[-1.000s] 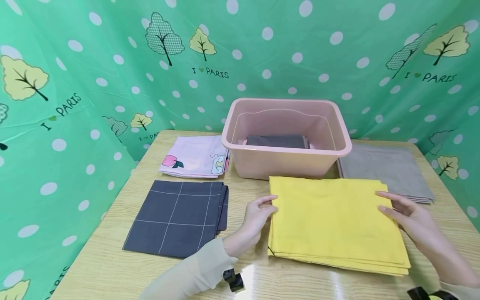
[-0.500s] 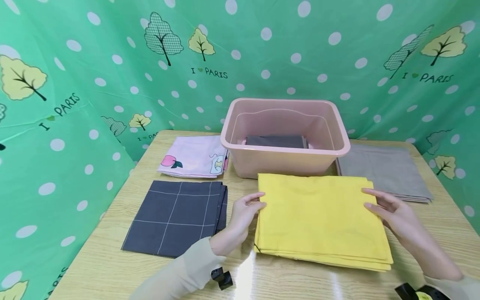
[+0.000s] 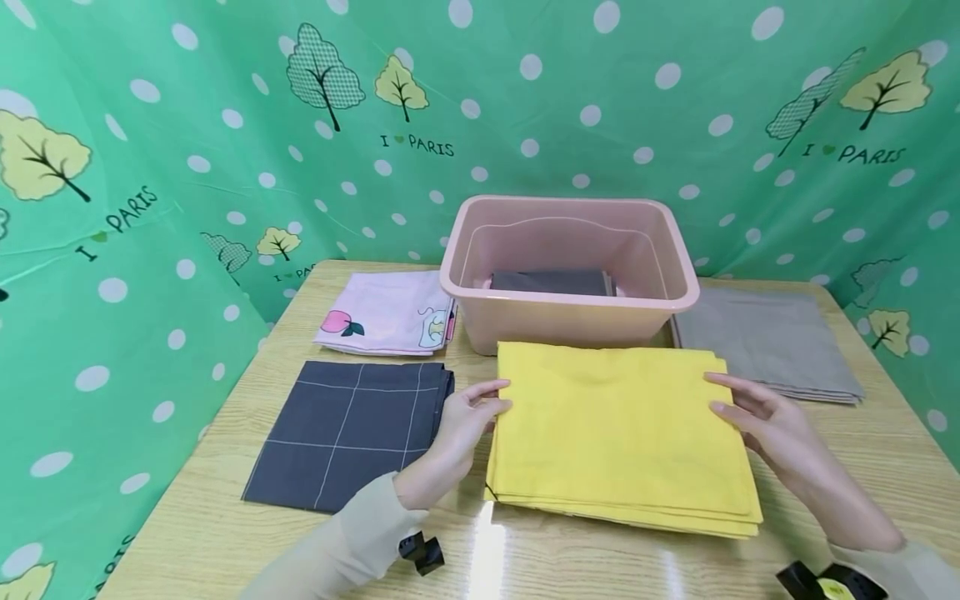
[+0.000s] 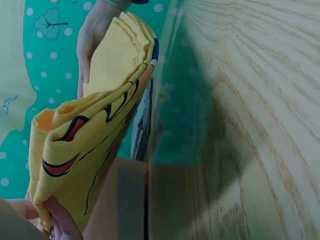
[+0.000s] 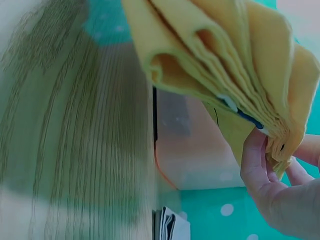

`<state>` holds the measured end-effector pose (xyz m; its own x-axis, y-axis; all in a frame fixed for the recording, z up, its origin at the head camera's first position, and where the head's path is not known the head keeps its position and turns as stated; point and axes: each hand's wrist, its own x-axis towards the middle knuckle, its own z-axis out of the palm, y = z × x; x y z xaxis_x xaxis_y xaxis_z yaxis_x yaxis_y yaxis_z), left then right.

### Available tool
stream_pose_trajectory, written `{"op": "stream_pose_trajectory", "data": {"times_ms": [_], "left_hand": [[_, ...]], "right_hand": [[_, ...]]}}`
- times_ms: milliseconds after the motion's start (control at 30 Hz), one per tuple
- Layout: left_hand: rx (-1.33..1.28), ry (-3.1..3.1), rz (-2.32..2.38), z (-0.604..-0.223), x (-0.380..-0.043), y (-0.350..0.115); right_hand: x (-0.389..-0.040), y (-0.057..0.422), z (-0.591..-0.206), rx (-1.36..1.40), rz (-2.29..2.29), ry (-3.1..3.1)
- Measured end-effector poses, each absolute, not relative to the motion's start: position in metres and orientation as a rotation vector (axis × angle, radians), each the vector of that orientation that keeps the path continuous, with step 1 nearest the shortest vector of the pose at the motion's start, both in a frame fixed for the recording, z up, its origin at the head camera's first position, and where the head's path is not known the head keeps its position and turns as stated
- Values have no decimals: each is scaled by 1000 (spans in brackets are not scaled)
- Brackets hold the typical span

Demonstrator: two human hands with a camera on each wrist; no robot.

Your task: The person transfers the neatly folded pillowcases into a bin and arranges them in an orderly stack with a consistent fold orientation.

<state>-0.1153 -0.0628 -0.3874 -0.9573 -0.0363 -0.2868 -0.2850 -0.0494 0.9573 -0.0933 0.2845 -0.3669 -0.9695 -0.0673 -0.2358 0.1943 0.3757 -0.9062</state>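
A folded yellow cloth, several layers thick, hangs in front of the pink bin, held by both hands. My left hand pinches its left edge between thumb and fingers, while my right hand grips the opposite edge. From the left wrist view, the cloth is raised off the table, and black and red print shows on its underside. In the right wrist view the folds fan out above the right hand, whose fingers and thumb squeeze the layers together.
The pink bin holds a folded dark cloth. To its left lies a folded pink printed cloth, with a dark checked cloth in front. A folded grey cloth lies at right on the wooden table.
Both hands have carried the yellow cloth to the left and slightly upward in the head view. Its far edge now overlaps the lower front of the bin. The other cloths stay put.
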Motion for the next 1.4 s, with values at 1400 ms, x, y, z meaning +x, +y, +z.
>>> {"op": "stream_pose_trajectory", "data": {"times_ms": [1400], "left_hand": [[-244,2176,2159,-354,-113,-109]], "right_hand": [[-105,274,-368,-54,-2025,2148]]}}
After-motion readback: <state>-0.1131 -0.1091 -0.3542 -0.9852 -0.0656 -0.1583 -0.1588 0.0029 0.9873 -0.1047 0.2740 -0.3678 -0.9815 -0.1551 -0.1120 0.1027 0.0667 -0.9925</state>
